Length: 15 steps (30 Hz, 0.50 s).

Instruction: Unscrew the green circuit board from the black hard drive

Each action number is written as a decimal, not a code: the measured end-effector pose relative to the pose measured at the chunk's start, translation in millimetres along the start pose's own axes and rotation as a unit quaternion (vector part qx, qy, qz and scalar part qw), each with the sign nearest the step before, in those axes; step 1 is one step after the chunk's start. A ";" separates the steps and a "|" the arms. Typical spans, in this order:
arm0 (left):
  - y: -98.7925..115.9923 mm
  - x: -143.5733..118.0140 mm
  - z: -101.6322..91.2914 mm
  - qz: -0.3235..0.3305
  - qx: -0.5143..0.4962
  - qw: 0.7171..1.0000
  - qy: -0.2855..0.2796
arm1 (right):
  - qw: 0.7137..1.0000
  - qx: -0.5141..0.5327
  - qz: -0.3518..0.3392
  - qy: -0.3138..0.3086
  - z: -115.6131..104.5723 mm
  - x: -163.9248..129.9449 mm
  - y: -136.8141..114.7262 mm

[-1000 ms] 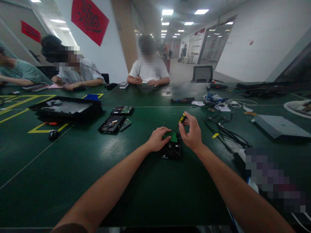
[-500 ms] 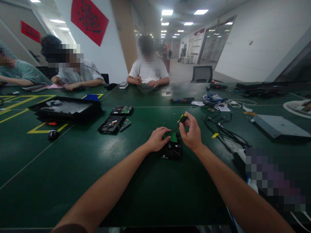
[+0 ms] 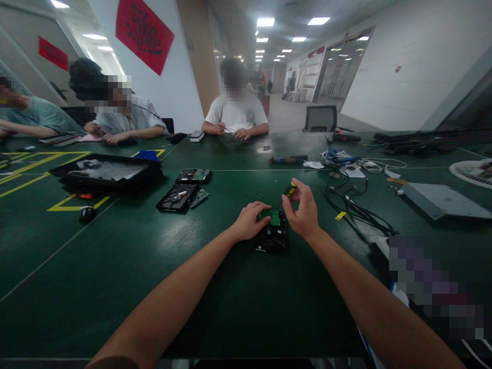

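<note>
Resting on the green table [image 3: 238, 307] right in front of the person, a black drive [image 3: 271, 238] is covered on its left side by the left hand [image 3: 250, 221], thumb set on the green board [image 3: 275, 218]; whether the drive's edge is actually gripped can't be told. A yellow-and-black screwdriver [image 3: 291, 190] is pinched between thumb and fingertips of the right hand [image 3: 303, 212], near the drive's far right corner. Loads of elbow room is offered on the near side and leftward, up to a black case [image 3: 171, 200] set well apart. Things get tighter rightward, where black cables [image 3: 357, 210] are strewn near the right hand. The screwdriver's thin shaft is barely made out, its tip is lost, and a white round grille [image 3: 471, 175] is cut off at far right.
</note>
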<state>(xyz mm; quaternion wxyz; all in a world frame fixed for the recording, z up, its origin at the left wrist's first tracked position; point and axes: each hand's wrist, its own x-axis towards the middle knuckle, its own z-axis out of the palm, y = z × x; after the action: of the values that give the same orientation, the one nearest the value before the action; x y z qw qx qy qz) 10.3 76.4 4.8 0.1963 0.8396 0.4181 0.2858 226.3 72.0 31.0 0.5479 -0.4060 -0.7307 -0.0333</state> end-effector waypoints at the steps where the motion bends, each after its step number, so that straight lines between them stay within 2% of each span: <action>1: 0.0 0.0 0.0 -0.002 -0.002 1.000 -0.001 | 1.000 0.003 0.000 -0.001 0.3 -0.1 -0.2; 9: -6.5 2.5 1.1 -0.003 -0.018 1.000 -0.012 | 1.000 0.022 0.005 -0.007 2.9 -1.9 2.3; 15: -5.0 2.4 1.8 -0.025 -0.037 0.999 0.004 | 1.000 0.000 -0.008 0.007 2.6 -1.3 3.4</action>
<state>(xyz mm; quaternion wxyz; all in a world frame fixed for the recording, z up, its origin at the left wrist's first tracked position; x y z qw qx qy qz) 9.7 81.1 1.3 0.2326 0.8200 0.4288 0.2994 226.5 74.9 27.6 0.5529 -0.3994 -0.7302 -0.0403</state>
